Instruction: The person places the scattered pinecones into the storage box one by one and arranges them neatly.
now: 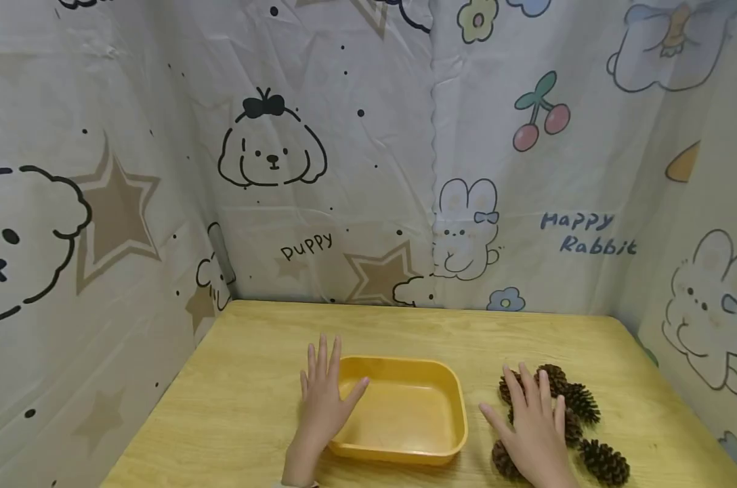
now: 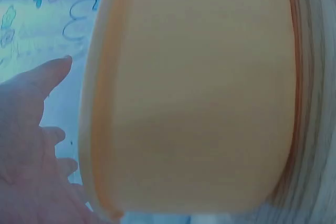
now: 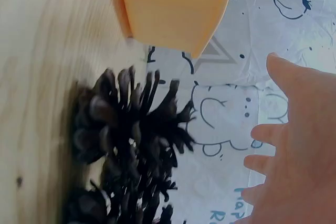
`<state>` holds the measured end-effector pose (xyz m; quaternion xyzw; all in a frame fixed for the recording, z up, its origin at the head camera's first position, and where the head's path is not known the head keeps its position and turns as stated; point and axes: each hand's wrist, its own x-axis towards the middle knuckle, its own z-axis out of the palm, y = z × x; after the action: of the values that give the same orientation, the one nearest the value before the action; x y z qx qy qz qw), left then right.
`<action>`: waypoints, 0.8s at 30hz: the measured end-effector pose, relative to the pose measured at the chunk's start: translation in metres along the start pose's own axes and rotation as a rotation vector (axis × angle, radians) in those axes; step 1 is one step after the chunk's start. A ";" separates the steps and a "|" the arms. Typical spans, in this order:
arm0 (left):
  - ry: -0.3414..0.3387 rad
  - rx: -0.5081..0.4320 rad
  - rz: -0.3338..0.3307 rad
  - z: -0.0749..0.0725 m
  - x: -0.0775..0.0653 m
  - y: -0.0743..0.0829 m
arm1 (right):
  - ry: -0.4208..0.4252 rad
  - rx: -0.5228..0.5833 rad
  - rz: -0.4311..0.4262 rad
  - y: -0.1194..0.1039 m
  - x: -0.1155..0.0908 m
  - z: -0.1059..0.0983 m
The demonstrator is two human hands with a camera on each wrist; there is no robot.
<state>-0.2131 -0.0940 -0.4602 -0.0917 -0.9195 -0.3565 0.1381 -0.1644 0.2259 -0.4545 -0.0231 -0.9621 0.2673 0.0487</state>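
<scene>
Left hand [image 1: 324, 400] at left edge of tray [image 1: 414, 410], right hand [image 1: 536, 430] over pine cones [image 1: 580, 403]; both spread, empty.
Tray smooth yellow, rounded rectangle; cones brown, rough-scaled, on wood-grain table [image 1: 222, 407].

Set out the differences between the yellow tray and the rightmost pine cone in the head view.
Colour: the tray is yellow-orange, while the pine cone is dark brown.
Surface: the tray is smooth; the pine cone is rough with scales.
Size: the tray is clearly larger than the pine cone.
Shared: both rest on the table.
</scene>
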 end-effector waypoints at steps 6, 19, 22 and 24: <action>-0.038 -0.143 -0.030 -0.011 0.002 -0.018 | -0.001 0.016 0.010 0.008 -0.002 -0.004; -0.087 -0.316 -0.074 -0.013 0.000 -0.046 | -0.063 0.040 -0.004 0.017 -0.014 -0.001; -0.106 -0.359 -0.086 -0.012 -0.001 -0.049 | -0.068 0.038 -0.022 0.018 -0.017 0.001; -0.130 -0.401 -0.106 -0.013 -0.002 -0.051 | -0.064 0.039 -0.040 0.018 -0.021 0.002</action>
<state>-0.2226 -0.1400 -0.4841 -0.0917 -0.8405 -0.5325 0.0387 -0.1438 0.2393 -0.4672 0.0057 -0.9581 0.2854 0.0235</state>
